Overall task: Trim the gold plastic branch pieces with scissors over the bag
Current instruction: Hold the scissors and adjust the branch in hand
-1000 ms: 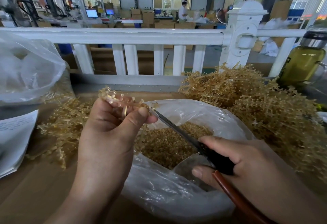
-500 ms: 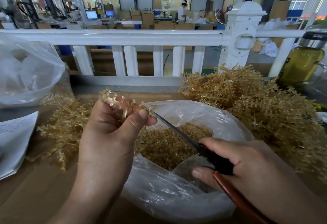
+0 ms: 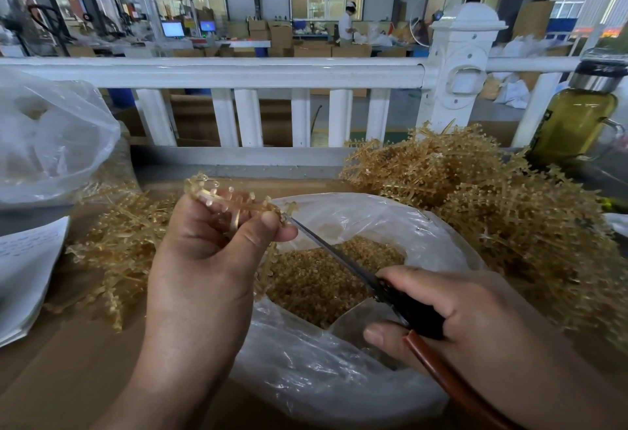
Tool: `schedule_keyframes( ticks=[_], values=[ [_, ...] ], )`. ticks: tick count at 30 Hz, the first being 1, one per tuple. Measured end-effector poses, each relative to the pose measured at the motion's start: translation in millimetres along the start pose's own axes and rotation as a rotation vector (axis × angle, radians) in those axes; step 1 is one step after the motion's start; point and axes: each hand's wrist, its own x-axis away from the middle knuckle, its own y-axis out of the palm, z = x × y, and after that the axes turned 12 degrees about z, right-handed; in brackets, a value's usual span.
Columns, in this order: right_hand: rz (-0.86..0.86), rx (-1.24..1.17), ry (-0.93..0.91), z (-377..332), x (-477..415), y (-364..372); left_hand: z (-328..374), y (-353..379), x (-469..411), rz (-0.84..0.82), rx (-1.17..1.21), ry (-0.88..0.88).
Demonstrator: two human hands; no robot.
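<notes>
Two-handed work: pinching branch (image 3: 217, 196) with left hand (image 3: 204, 259) above bag (image 3: 373, 212), gripping scissors (image 3: 339, 256) with right hand (image 3: 475, 321). Keep tips over bag; snip close, clear of left hand.

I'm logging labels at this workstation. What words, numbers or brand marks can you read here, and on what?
No text here can be read well enough to quote.
Paper sheet, left edge: faint handwritten lines, too blurred to read.
Bottle, right: dark print down its side, too small to read.
Monitors, background: blue screens, contents too small to read.
</notes>
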Motion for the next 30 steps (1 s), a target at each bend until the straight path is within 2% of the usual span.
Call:
schedule_keyframes(
  ticks=[6,12,30],
  values=[
    [-0.025,-0.077,0.000,-0.4,-2.9,0.4,-0.1,1.8,-0.4,0.016,0.002,0.008],
    [-0.014,-0.049,-0.010,-2.6,-2.4,-1.7,0.4,4.3,-0.4,0.028,0.013,-0.012],
    [0.008,0.005,-0.039,1.9,-1.9,0.9,2.1,2.9,-6.0,-0.005,0.320,-0.369]
  ],
)
